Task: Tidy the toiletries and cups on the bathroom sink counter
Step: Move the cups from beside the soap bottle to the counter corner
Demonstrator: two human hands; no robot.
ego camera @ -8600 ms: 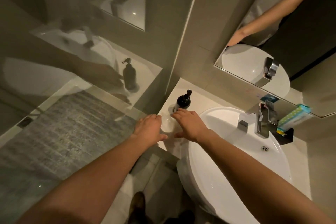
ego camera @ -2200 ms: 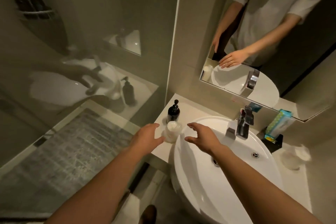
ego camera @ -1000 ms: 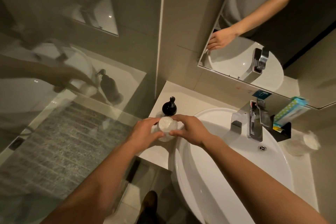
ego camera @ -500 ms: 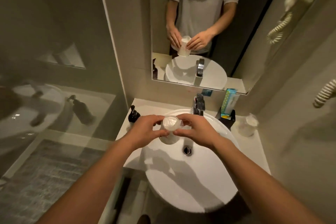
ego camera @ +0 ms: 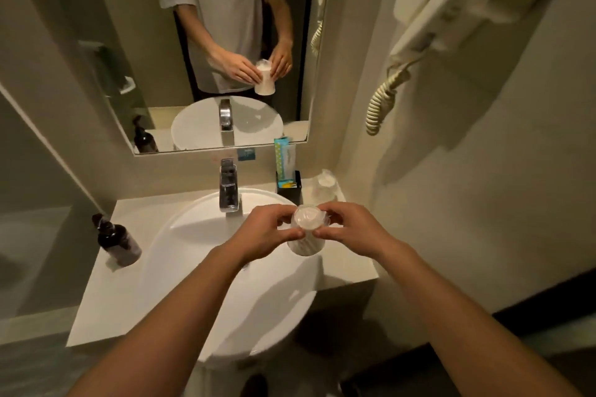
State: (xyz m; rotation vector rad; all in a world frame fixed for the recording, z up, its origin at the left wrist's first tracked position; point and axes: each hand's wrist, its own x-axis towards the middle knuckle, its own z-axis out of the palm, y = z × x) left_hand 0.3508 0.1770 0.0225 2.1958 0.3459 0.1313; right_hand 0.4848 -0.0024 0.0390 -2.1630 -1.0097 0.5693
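I count two wrapped cups: one cup (ego camera: 307, 235) gripped by my left hand (ego camera: 267, 234) and right hand (ego camera: 350, 230), a second cup (ego camera: 324, 187) on the counter (ego camera: 106, 296), and one soap bottle (ego camera: 117, 243).

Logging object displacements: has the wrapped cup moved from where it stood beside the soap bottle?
Yes. The wrapped cup was lifted off the counter beside the soap bottle and carried rightward, past the faucet, held by both hands.

- Cup (ego camera: 306, 234) I hold: translucent white, faint ribbing.
- Basin (ego camera: 206, 242): white.
- Pump bottle (ego camera: 120, 244): dark brown.
- Box (ego camera: 285, 160): teal, dotted.
- Counter (ego camera: 106, 303): cream.
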